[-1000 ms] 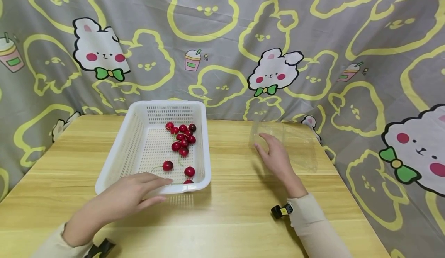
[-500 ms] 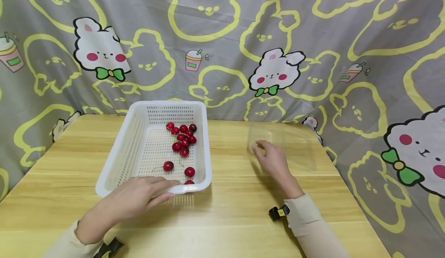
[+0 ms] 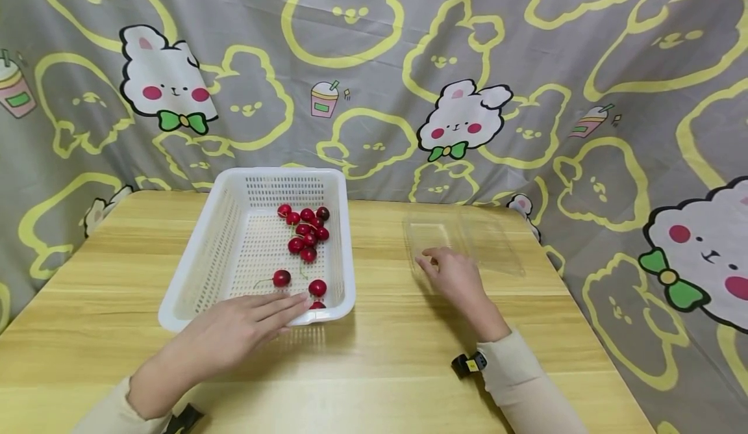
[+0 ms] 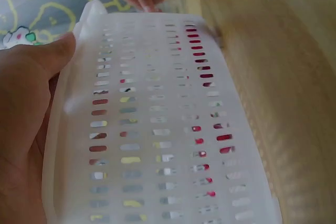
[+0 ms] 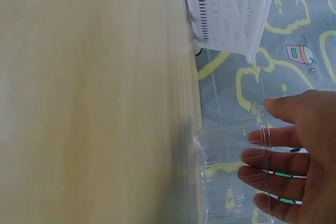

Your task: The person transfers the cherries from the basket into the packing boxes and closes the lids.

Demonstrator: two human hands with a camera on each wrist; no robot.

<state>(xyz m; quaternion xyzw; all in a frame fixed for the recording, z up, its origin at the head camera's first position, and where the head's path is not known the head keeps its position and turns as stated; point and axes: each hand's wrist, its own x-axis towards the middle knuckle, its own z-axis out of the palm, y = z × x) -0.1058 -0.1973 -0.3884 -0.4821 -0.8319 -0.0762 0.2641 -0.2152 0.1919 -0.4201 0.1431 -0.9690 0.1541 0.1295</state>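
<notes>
A white perforated basket stands left of centre, with several red cherries inside, some with green stems. My left hand holds its near rim. In the left wrist view the thumb lies along the outer side of the rim, and the other fingers are mostly hidden behind the wall. My right hand is at the near wall of a clear plastic clamshell box. In the right wrist view the fingers show through the transparent wall, with the thumb by the rim. The box's lid is folded out to the right.
Both containers stand on a wood-grain table. A grey cartoon-print curtain hangs behind the table and along its sides. Bare tabletop separates the basket from the box.
My right hand has come nearer with the clear box, which has slid left and towards me. My left hand has moved right along the basket's near rim. The cherries stay put.
</notes>
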